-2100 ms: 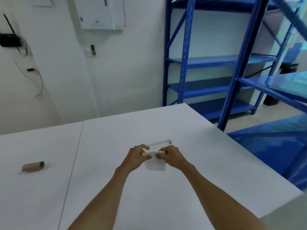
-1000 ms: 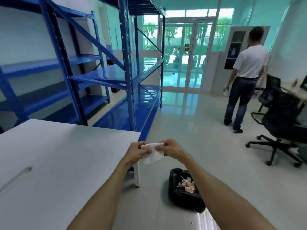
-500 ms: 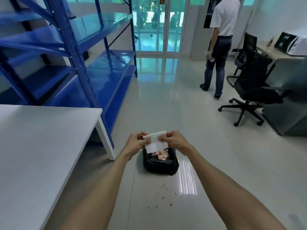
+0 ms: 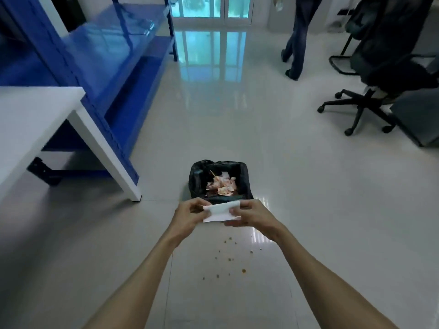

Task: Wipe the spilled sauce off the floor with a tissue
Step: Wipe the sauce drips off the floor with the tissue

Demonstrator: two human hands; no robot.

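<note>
The glossy pale tiled floor (image 4: 297, 186) ran under me. My left hand (image 4: 190, 213) and right hand (image 4: 251, 214) pinched a folded white tissue (image 4: 221, 211) between them, held in the air. The scattered brown sauce specks (image 4: 228, 258) lay below, nearer me, right hand slightly closer. Smaller spots were hard to make out.

Bin (image 4: 219, 180) on floor (image 4: 308, 186) ahead; sauce spots (image 4: 229, 260) before it; table (image 4: 35, 115) left; chair (image 4: 380, 74) right.
</note>
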